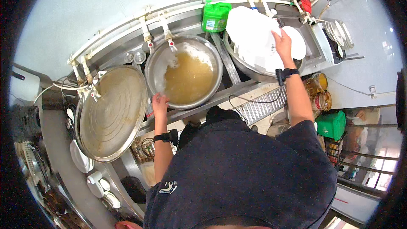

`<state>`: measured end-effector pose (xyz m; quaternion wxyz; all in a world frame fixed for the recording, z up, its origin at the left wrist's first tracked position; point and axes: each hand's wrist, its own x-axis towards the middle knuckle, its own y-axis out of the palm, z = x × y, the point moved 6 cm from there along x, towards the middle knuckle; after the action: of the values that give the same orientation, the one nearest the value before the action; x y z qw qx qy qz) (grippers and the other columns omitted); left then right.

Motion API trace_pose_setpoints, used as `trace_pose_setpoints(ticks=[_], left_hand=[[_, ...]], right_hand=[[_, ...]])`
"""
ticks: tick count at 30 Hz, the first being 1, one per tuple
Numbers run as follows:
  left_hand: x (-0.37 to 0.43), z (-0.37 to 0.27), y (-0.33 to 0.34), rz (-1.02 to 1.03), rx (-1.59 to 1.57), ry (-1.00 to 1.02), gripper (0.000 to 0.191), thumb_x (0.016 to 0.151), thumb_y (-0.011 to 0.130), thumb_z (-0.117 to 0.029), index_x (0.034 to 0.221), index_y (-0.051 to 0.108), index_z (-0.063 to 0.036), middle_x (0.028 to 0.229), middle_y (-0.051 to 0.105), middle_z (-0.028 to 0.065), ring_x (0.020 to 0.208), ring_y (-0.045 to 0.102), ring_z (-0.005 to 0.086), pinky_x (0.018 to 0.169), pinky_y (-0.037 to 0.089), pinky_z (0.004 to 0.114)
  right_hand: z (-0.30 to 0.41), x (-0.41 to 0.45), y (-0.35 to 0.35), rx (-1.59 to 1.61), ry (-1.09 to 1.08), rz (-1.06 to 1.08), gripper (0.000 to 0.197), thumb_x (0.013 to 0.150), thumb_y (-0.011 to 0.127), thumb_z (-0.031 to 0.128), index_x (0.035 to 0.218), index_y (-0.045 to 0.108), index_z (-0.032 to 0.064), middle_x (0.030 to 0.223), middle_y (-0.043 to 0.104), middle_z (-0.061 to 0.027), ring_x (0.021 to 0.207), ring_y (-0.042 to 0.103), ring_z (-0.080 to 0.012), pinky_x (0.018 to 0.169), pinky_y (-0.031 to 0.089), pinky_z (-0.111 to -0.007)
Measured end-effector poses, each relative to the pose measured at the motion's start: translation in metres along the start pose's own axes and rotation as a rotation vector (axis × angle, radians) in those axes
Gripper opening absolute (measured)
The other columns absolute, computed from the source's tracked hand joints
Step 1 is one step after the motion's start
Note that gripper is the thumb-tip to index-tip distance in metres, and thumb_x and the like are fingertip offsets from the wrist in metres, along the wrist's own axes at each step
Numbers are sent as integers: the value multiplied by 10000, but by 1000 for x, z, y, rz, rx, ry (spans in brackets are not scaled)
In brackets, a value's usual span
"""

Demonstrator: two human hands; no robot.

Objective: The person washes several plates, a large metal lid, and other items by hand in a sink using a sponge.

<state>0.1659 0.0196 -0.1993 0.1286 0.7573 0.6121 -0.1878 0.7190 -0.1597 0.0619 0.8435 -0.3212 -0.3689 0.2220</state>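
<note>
At the upper right, my right hand (282, 45) grips the edge of a white plate (251, 28) over a metal basin (251, 70) heaped with white dishes. A round white plate (295, 43) lies just right of that hand. My left hand (160, 100) is at the lower left rim of the middle metal basin (152, 86), fingers slightly curled, with nothing plainly held in it. Brownish water (190, 78) with some foam stands in the middle basin. A green plastic jug with a pump (217, 17) stands behind, between the two basins.
A large round metal lid or pan (113, 111) lies at the left. White pipes with taps (171, 43) run along the wall. Plates stand in a rack (337, 35) at the far right. More white dishes (79, 156) lie at the lower left. A green bin (331, 125) is at the right.
</note>
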Motion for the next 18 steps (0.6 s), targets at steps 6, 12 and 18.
trace_pose_setpoints(ticks=[6,12,18], left_hand=[[-8,-22,50,2,-56,60,345,967,582,-136,1278,487,-20,929,598,45,755,593,111,588,449,240],[-25,-36,117,40,-45,65,226,996,566,-201,1189,554,-83,952,607,4,798,600,106,647,465,257],[-43,-66,173,63,22,139,339,993,569,-263,1268,522,-68,1146,628,56,986,636,196,823,509,330]], right_hand=[[-105,-12,-61,28,27,109,370,922,665,245,1134,646,-57,997,707,-231,907,699,-338,801,529,-372],[-150,-39,-57,155,128,289,429,922,664,239,1185,605,-95,1023,691,-267,933,686,-367,834,526,-396],[-156,-41,-50,-288,-181,416,443,918,636,343,1133,606,-44,1036,682,-236,940,659,-406,821,520,-463]])
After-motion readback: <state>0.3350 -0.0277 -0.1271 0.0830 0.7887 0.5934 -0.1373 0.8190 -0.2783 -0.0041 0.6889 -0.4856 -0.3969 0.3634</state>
